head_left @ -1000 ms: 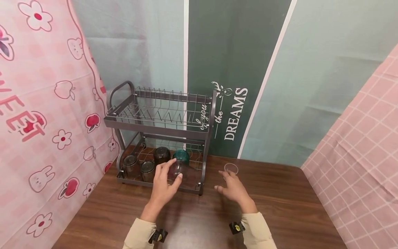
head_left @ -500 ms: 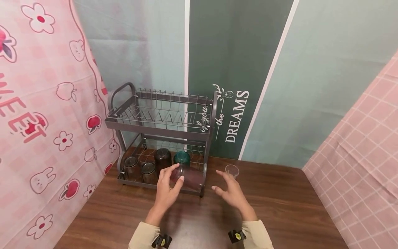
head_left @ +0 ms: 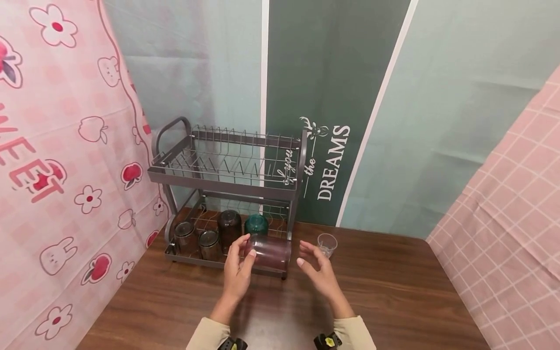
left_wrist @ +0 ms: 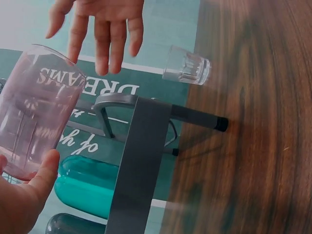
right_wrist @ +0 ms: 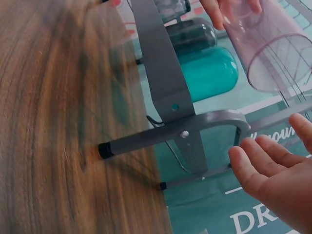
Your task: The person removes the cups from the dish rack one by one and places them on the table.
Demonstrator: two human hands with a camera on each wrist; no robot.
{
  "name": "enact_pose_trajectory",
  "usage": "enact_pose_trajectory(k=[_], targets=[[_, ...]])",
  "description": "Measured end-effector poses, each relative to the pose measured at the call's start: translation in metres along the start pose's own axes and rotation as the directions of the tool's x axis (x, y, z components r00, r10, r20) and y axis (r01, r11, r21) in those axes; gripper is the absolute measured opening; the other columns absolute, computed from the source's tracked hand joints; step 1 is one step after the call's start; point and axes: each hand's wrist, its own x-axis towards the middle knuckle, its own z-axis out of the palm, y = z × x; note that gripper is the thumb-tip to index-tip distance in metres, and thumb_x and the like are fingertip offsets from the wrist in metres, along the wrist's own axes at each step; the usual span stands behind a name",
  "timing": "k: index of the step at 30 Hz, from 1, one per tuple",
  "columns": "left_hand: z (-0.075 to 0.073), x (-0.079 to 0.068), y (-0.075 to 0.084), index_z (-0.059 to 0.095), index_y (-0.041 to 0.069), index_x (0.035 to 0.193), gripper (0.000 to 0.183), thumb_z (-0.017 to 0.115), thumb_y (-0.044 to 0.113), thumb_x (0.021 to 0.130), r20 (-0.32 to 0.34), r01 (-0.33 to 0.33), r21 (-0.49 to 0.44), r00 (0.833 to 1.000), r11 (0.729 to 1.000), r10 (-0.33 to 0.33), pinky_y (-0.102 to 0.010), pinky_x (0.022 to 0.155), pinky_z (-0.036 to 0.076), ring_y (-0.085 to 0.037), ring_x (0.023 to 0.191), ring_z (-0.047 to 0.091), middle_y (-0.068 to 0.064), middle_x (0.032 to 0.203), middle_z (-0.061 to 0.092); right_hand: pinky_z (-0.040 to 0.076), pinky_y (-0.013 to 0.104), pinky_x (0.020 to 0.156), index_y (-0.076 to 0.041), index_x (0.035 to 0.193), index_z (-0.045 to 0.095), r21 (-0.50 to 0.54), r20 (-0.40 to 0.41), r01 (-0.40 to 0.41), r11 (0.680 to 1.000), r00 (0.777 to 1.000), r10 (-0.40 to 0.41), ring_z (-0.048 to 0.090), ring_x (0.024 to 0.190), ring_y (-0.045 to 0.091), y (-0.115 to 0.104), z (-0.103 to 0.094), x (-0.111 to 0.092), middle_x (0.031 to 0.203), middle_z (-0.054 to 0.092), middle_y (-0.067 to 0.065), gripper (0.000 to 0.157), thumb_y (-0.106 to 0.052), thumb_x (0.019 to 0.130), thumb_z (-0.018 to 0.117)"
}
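My left hand (head_left: 236, 274) grips a see-through pinkish-purple glass (head_left: 272, 253) by its base end, thumb on the near side. The glass lies sideways in the air before the rack's lower shelf, its open mouth toward the right. In the left wrist view the thumb presses low on the glass (left_wrist: 39, 109). Just right of the mouth is my right hand (head_left: 323, 274), fingers spread and holding nothing. The right wrist view shows a gap between those fingers (right_wrist: 273, 168) and the glass's rim. Behind the right fingertips a small clear tumbler (head_left: 328, 243) stands on the table.
A grey two-tier dish rack (head_left: 220, 182) stands back left on the wooden table (head_left: 376, 301). Its lower shelf bears a teal glass (head_left: 256, 223), a dark glass (head_left: 229, 228) and two shorter greyish glasses, one of them in front (head_left: 209, 243). Printed curtains hang behind and at both sides.
The pinkish glass has come off the rack's area toward me and slightly right, showing more fully. My right hand has drawn back from the clear tumbler and turned its palm toward the glass.
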Motion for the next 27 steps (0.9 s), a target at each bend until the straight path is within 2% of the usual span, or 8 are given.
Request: enact_pose_trajectory(k=[3,7,11,18,23,27], targets=[[0.003,-0.001,-0.001,0.049,-0.012,0.12,0.035,0.053,-0.009,0.086,0.0,0.011,-0.027,1.0,1.0,-0.011,-0.039,0.067,0.053,-0.023,0.086,0.053,-0.023,0.103,0.051,0.047,0.032,0.084,0.01,0.131,0.041,0.06,0.039,0.017,0.998,0.999,-0.019,0.048,0.113,0.042,0.002,0.003,0.0,0.124,0.048,0.03,0.045,0.007,0.089,0.053],[0.006,-0.002,-0.005,0.047,-0.013,0.121,0.034,0.052,-0.011,0.087,0.012,0.018,-0.08,1.0,0.997,-0.017,-0.036,0.068,0.052,-0.024,0.087,0.055,-0.024,0.103,0.05,0.048,0.038,0.082,0.006,0.137,0.036,0.138,0.069,0.022,0.99,0.997,-0.032,0.045,0.115,0.044,0.0,0.005,0.001,0.128,0.044,0.031,0.048,0.003,0.091,0.05],[0.011,-0.004,-0.007,0.045,-0.014,0.121,0.034,0.05,-0.012,0.087,0.035,0.02,-0.117,0.999,0.993,-0.016,-0.034,0.069,0.052,-0.027,0.089,0.056,-0.026,0.104,0.05,0.048,0.038,0.083,0.0,0.14,0.034,0.182,0.083,0.011,0.983,0.996,-0.027,0.046,0.116,0.036,-0.003,0.007,0.002,0.132,0.042,0.027,0.055,0.002,0.089,0.054],[0.015,-0.009,-0.01,0.044,-0.015,0.121,0.034,0.05,-0.011,0.088,0.052,0.009,-0.105,0.999,0.994,-0.004,-0.032,0.07,0.052,-0.031,0.094,0.055,-0.028,0.107,0.048,0.047,0.033,0.084,0.009,0.134,0.038,0.218,0.106,0.008,0.976,0.994,-0.032,0.052,0.111,0.025,-0.003,0.008,0.004,0.126,0.045,0.028,0.053,0.006,0.085,0.059],[0.015,-0.009,-0.01,0.044,-0.015,0.121,0.034,0.049,-0.01,0.089,0.053,-0.002,-0.104,0.999,0.995,0.008,-0.032,0.071,0.051,-0.034,0.093,0.054,-0.029,0.107,0.048,0.048,0.033,0.082,0.008,0.132,0.042,0.236,0.1,0.002,0.972,0.995,-0.026,0.053,0.108,0.025,-0.003,0.008,0.005,0.123,0.047,0.028,0.051,0.007,0.084,0.06],[0.013,-0.008,-0.007,0.044,-0.015,0.123,0.035,0.05,-0.009,0.089,0.051,0.015,-0.098,0.999,0.995,-0.01,-0.029,0.074,0.05,-0.034,0.095,0.054,-0.028,0.109,0.049,0.048,0.034,0.083,0.006,0.132,0.044,0.236,0.099,0.002,0.972,0.995,-0.026,0.052,0.109,0.026,-0.004,0.011,0.006,0.124,0.047,0.028,0.051,0.006,0.084,0.06]])
